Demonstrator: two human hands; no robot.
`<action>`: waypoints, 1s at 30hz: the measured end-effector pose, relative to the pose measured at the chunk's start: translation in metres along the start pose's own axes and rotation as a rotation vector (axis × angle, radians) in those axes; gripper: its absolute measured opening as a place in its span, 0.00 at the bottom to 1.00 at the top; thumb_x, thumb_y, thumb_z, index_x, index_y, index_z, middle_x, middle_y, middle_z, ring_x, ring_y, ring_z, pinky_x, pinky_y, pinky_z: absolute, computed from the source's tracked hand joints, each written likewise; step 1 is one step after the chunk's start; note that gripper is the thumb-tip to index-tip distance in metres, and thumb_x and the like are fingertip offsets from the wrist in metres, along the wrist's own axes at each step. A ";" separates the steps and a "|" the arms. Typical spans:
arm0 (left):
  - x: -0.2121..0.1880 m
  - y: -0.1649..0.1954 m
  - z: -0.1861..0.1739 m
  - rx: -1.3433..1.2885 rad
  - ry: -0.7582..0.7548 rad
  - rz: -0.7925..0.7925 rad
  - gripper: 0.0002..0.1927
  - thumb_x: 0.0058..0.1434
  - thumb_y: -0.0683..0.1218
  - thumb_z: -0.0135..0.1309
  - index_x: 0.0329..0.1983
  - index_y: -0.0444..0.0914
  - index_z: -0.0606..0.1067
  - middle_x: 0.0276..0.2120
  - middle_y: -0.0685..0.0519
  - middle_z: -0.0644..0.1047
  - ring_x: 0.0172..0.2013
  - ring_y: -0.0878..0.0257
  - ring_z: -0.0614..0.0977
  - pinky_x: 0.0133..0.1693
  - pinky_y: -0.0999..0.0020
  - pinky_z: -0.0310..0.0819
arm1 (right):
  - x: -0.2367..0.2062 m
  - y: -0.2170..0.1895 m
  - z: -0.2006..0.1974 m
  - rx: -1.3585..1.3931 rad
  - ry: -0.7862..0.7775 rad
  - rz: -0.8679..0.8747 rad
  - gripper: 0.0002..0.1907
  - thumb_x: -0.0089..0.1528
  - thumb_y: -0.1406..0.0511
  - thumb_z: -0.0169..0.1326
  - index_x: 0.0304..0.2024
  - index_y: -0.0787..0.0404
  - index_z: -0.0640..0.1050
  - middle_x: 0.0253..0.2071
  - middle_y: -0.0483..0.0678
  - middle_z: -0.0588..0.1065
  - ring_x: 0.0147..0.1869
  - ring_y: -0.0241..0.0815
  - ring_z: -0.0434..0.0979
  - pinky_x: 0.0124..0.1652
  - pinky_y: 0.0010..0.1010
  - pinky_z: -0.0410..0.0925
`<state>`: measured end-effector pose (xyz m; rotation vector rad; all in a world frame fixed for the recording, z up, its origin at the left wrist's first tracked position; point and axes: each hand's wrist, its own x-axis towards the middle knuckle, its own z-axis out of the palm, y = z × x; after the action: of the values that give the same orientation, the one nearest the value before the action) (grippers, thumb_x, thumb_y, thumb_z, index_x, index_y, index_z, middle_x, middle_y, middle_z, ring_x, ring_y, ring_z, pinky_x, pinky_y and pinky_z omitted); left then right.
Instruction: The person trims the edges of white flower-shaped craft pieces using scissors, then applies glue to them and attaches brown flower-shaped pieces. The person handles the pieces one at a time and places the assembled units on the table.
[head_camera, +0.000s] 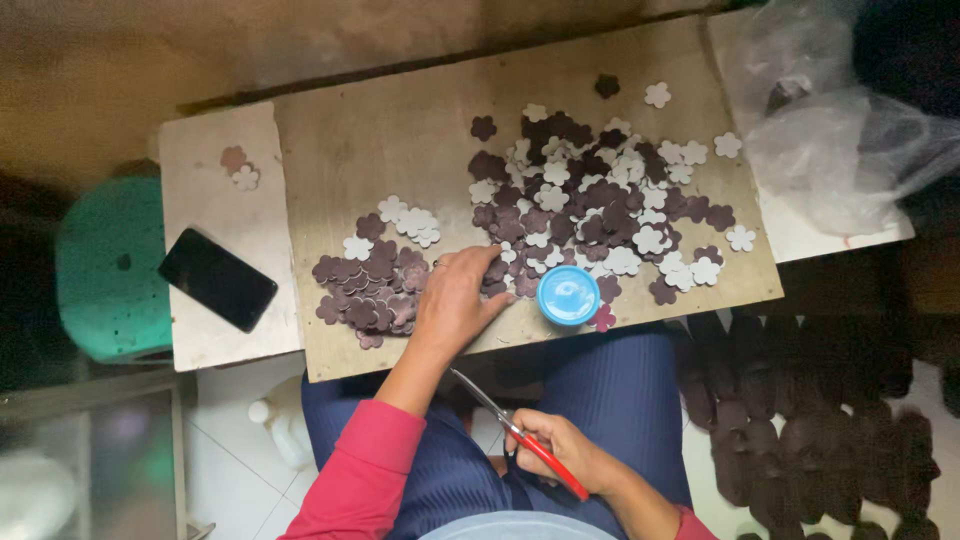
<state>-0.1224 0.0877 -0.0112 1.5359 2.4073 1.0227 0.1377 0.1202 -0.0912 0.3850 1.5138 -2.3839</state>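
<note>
My left hand (455, 300) rests palm down on a wooden board (400, 140), fingertips touching the edge of a big pile of dark purple and white flower-shaped cutouts (590, 200). A smaller heap of the same flower cutouts (370, 285) lies just left of that hand. My right hand (560, 450) is over my lap, closed on red-handled scissors (515, 430) whose blades point up toward the board. A round blue lid (568, 295) sits on the board's near edge, right of my left hand.
A black phone (217, 278) lies on a white slab (215, 190) at the left. A green stool (110, 270) stands further left. Clear plastic bags (830, 130) sit at the right. Dark cutout scraps (810, 420) cover the floor at right.
</note>
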 end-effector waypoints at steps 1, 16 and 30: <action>0.003 -0.001 0.003 0.006 0.001 -0.058 0.26 0.47 0.45 0.67 0.51 0.34 0.77 0.46 0.43 0.80 0.46 0.44 0.79 0.48 0.53 0.73 | 0.000 0.000 0.000 0.007 0.007 0.009 0.10 0.64 0.63 0.58 0.42 0.61 0.73 0.24 0.38 0.67 0.23 0.27 0.64 0.24 0.21 0.59; 0.036 -0.016 0.029 -0.012 0.090 -0.169 0.14 0.63 0.39 0.53 0.52 0.38 0.79 0.46 0.42 0.80 0.46 0.44 0.81 0.48 0.53 0.76 | -0.004 0.001 -0.004 0.210 0.052 -0.205 0.29 0.60 0.48 0.62 0.46 0.66 0.71 0.25 0.43 0.70 0.23 0.31 0.68 0.25 0.22 0.65; 0.023 0.028 0.015 -0.187 -0.296 0.090 0.32 0.52 0.53 0.66 0.60 0.39 0.75 0.53 0.45 0.79 0.55 0.46 0.76 0.57 0.53 0.69 | -0.009 0.016 -0.002 0.330 0.118 -0.551 0.38 0.61 0.39 0.60 0.48 0.66 0.71 0.26 0.44 0.69 0.26 0.33 0.68 0.33 0.26 0.67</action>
<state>-0.1055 0.1212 -0.0008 1.6126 2.0038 0.9300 0.1517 0.1163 -0.1018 0.1926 1.4097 -3.1088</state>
